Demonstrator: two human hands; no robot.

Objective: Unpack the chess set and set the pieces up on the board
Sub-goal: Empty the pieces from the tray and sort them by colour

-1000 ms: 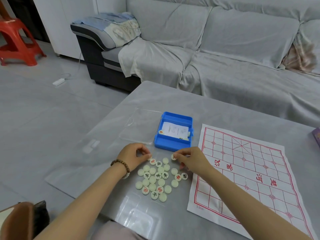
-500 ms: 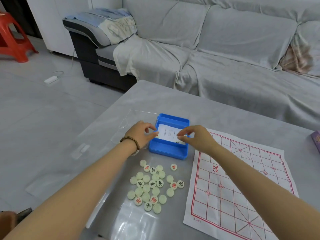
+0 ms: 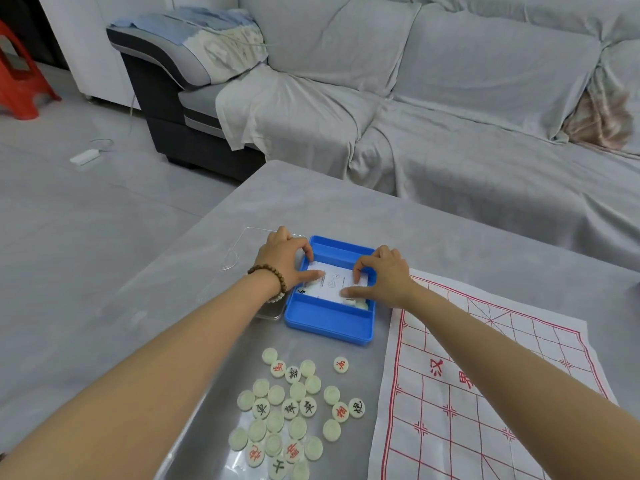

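Two hands: left hand [image 3: 282,258] and right hand [image 3: 383,276] pinch the paper [image 3: 333,285] in the box [image 3: 329,324]
Pieces beneath [image 3: 358,303]: a fast lift could flick them out

Both bare forearms reach forward; left grip [image 3: 284,259] and right grip [image 3: 381,275] pinch the paper slip [image 3: 334,284] with curled fingers, thumbs pointing inward.

The box [image 3: 329,323] is smooth blue plastic; the paper sheet [image 3: 334,284] in it is matt white. The pieces [image 3: 298,410] are pale, faintly glossy discs. The board [image 3: 485,410] looks like thin creased cloth. The grey worktop [image 3: 346,202] is matt.
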